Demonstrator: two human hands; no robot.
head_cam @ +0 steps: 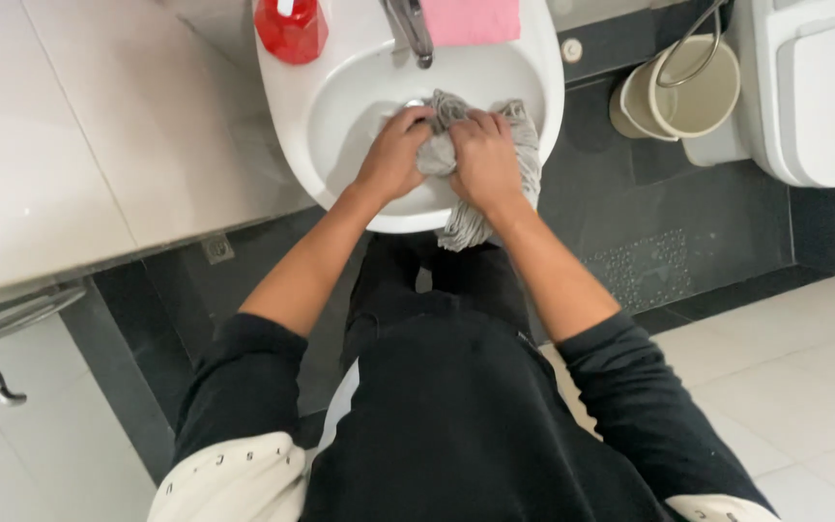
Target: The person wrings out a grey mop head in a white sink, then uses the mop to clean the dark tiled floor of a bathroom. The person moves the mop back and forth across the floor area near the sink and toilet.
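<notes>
the grey string mop head (pixel 475 208) lies in the white washbasin (pixel 340 106), strands draped over the front rim, directly below the faucet (pixel 411 27) so water lands on it. left hand (pixel 393 155) and right hand (pixel 483 159) clench the bunched strands side by side. forearms extended forward, sleeves pushed up, wrists angled down.
</notes>
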